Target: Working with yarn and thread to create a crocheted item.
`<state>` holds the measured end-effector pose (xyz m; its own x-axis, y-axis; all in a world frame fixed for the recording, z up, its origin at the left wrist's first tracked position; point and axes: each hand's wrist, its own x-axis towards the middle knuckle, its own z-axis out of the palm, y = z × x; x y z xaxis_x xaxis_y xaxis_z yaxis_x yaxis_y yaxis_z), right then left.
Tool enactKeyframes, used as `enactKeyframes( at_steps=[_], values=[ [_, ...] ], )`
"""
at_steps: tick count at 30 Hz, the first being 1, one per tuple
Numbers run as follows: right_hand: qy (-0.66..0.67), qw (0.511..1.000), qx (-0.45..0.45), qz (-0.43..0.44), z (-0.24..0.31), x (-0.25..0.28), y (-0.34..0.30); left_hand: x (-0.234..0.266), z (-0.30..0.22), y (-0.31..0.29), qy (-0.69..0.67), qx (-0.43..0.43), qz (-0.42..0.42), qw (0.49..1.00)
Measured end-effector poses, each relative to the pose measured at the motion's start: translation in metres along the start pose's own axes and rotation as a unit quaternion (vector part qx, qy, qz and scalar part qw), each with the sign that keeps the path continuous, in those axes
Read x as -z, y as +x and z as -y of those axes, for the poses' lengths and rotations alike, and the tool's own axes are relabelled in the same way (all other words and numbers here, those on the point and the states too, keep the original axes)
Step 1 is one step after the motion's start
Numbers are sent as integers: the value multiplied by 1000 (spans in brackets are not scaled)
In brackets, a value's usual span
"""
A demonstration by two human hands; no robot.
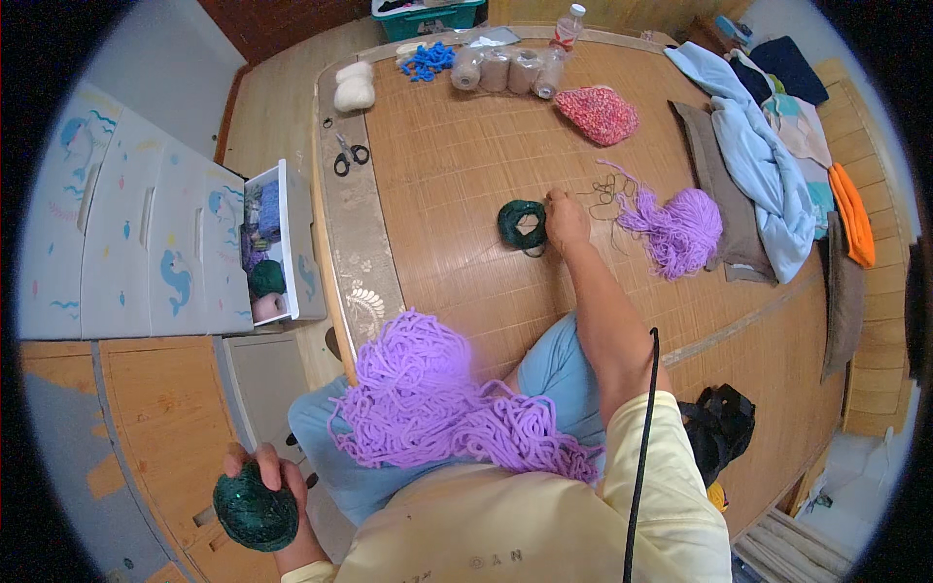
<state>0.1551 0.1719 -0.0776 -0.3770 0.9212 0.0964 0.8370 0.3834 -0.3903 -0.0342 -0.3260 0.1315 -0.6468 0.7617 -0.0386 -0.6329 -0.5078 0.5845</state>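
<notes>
My left hand (pixel 282 474), low at the left, is wrapped round a ball of dark green yarn (pixel 255 515). On the woven mat (pixel 447 165) lies a ring-shaped coil of dark green yarn (pixel 509 229) with a hollow middle. My right hand (pixel 568 223) is just right of the coil, fingers bent together; whatever is in them is too small to make out. Loose thin dark yarn (pixel 612 199) lies in tangled loops beyond that hand. Farther right is a skein of purple yarn (pixel 688 225). A big heap of thick purple yarn (pixel 413 389) covers my lap.
Black-handled scissors (pixel 350 155) and a white yarn ball (pixel 354 89) lie along the left edge. At the back are wrapped yarn cones (pixel 510 72), a bottle (pixel 568 27) and a pink-red knitted piece (pixel 598 115). An open drawer (pixel 296 243) juts out left. Clothes (pixel 758 175) are piled right.
</notes>
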Motion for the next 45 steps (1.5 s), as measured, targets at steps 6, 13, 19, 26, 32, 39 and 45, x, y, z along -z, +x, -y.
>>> enactKeyframes(
  at_steps=[6,13,19,26,32,39,45],
  values=[
    [60,983,172,-33,60,0,-21,-40,-29,2,-121,-12,236,964],
    [1,959,275,71,96,-11,-60,-12,17,-3,149,35,2,988],
    [-126,968,153,154,52,11,-44,4,14,-6,96,75,4,993],
    [-68,971,166,160,51,-3,-27,8,17,3,48,64,37,996],
    [206,943,120,232,20,6,-9,70,-15,10,3,80,-16,997],
    [449,860,114,215,40,91,-4,24,-64,53,-16,-68,5,998],
    [487,845,113,189,16,107,-2,16,-96,71,-66,-112,-5,991]
  ],
)
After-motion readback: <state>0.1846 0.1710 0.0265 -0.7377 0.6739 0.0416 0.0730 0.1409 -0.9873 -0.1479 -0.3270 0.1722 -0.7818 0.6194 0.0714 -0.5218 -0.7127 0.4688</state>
